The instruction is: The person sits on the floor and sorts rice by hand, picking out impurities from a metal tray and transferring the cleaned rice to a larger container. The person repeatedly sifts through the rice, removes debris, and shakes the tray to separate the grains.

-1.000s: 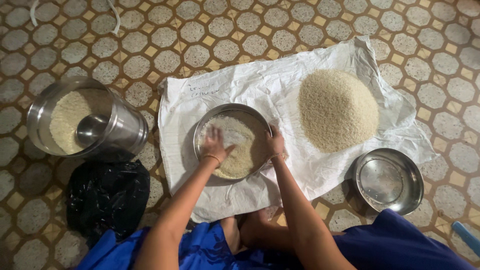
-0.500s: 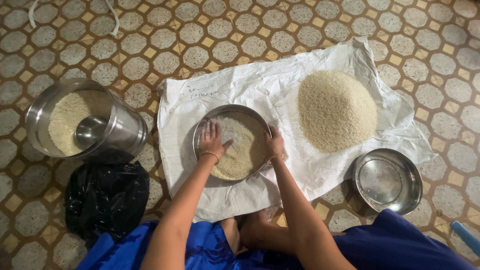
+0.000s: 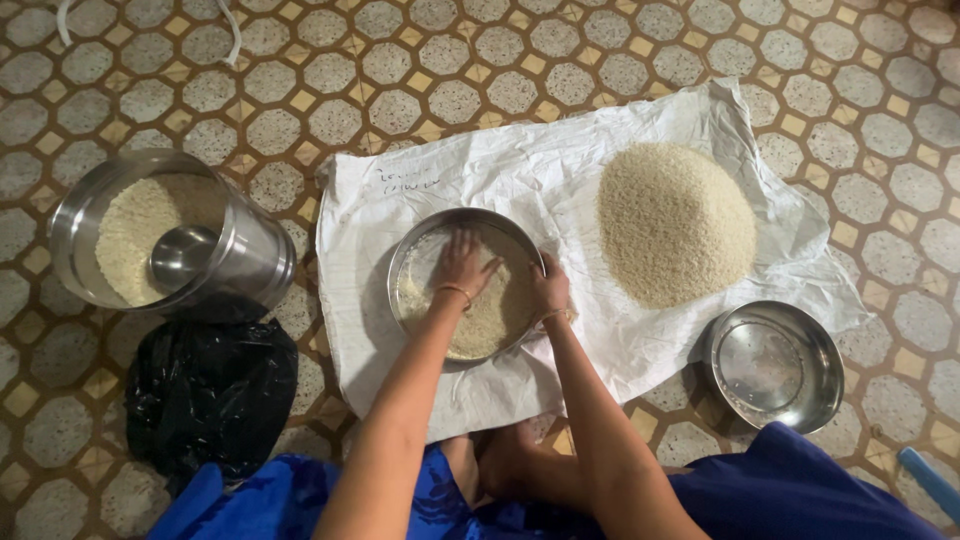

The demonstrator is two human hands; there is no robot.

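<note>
Since half a second ago, her left hand (image 3: 463,262) has slid from the near-left part of the round steel sieve (image 3: 415,250) toward its middle, fingers spread flat on the rice inside. Her right hand (image 3: 549,287) grips the sieve's right rim. It sits on a white cloth (image 3: 520,160), left of the rice heap (image 3: 675,220), with bare cloth between them. An empty steel bowl (image 3: 777,362) touches the cloth's right edge; a steel canister (image 3: 170,240) stands apart, left, on bare floor tiles.

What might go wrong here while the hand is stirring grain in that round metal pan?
Grain may spill over the pan rim, since the left hand lies flat in it while the right hand only grips the edge. Spilled grain could miss the white cloth and land on the tiled floor. The grain heap nearby sits uncovered.
</note>
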